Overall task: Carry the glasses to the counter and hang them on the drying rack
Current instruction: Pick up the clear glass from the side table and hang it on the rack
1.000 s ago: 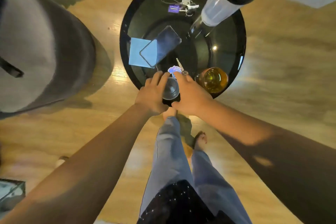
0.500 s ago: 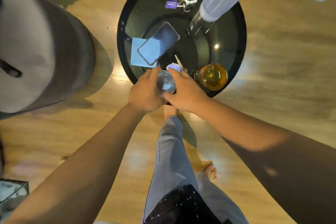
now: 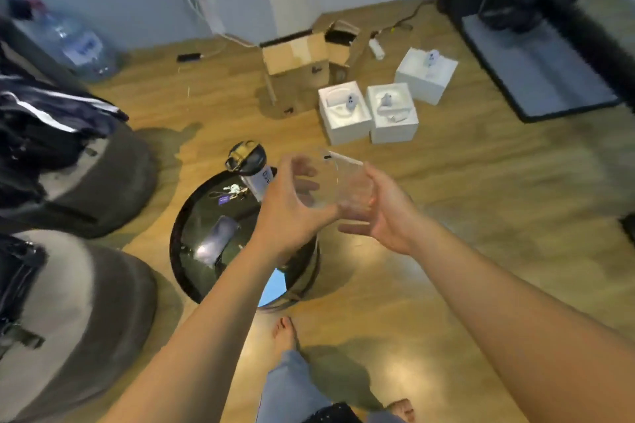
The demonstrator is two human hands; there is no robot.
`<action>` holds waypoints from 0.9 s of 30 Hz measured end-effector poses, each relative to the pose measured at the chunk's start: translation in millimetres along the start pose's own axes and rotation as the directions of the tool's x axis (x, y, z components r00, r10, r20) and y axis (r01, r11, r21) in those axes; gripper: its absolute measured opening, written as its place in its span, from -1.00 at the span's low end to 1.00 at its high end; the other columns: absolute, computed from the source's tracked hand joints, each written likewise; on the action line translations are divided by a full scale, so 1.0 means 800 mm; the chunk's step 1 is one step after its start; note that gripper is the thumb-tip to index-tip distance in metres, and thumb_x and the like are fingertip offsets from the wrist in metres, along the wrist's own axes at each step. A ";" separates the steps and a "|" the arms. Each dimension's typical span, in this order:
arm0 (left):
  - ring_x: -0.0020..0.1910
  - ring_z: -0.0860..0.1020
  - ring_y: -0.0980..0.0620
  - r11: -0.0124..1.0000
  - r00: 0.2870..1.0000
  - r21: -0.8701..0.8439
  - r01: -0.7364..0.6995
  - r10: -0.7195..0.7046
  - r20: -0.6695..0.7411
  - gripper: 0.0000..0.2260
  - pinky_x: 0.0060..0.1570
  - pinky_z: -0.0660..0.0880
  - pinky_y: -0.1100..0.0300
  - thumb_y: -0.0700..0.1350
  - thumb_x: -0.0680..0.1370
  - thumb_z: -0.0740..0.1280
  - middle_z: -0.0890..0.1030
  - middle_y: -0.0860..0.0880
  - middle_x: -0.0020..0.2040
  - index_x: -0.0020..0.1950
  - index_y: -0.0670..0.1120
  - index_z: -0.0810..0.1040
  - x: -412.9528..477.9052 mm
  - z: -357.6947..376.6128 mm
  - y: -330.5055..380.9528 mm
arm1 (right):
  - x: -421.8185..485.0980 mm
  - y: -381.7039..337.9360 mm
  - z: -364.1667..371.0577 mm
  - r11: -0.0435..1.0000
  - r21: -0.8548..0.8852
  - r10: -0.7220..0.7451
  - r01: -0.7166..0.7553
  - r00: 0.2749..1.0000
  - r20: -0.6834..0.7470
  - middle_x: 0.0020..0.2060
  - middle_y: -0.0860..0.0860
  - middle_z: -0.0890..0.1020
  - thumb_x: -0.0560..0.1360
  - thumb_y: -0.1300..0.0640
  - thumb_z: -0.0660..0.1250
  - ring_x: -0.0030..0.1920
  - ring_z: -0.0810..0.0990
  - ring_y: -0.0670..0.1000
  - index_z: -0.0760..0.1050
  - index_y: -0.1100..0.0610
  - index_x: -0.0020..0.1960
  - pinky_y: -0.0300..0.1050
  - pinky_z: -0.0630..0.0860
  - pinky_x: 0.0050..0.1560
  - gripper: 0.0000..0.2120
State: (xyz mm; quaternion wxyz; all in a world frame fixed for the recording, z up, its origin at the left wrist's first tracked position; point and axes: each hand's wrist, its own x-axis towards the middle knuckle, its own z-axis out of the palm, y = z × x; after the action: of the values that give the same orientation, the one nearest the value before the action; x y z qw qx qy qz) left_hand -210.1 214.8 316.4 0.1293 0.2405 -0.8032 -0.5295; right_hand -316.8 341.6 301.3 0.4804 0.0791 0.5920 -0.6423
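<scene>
A clear, empty drinking glass (image 3: pixel 338 184) is held up in the air, tilted, between both my hands, above the far right edge of the round black table (image 3: pixel 187 216). My left hand (image 3: pixel 288 206) curls around its left side and base. My right hand (image 3: pixel 383 208) cups its right side. The glass is blurred and see-through, so its rim is hard to trace. The amber glass seen earlier on the table is hidden behind my left forearm. No counter or drying rack is in view.
On the table stand a tall bottle (image 3: pixel 252 166), keys (image 3: pixel 233 191), a phone (image 3: pixel 220 239) and a blue pad (image 3: pixel 275 288). Beanbags (image 3: pixel 86 312) fill the left. A cardboard box (image 3: pixel 299 65), white boxes (image 3: pixel 369 112) and a black stand (image 3: pixel 536 62) lie ahead on the wooden floor.
Both hands have lifted the clear glass off the table's near edge and raised it. My head has tilted up, so the room beyond the table now shows.
</scene>
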 end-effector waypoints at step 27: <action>0.07 0.52 0.09 0.727 0.170 -0.277 -0.629 0.476 0.863 -0.30 0.03 0.53 0.11 0.15 0.19 0.60 0.48 0.09 0.14 0.24 0.13 0.38 -0.021 0.965 0.522 | -0.468 -0.169 -0.903 0.926 -0.202 -0.304 0.319 0.311 -0.901 0.08 -0.14 0.55 0.36 -0.17 0.50 -0.02 0.63 -0.04 0.43 -0.04 0.26 0.03 0.65 -0.15 -0.45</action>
State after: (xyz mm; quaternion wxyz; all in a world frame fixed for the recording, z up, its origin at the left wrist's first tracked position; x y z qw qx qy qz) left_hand -656.8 967.6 385.5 -0.1545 -0.3809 -0.8055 -0.4268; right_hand -553.4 1120.1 437.9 -0.0636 0.3097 0.7564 -0.5727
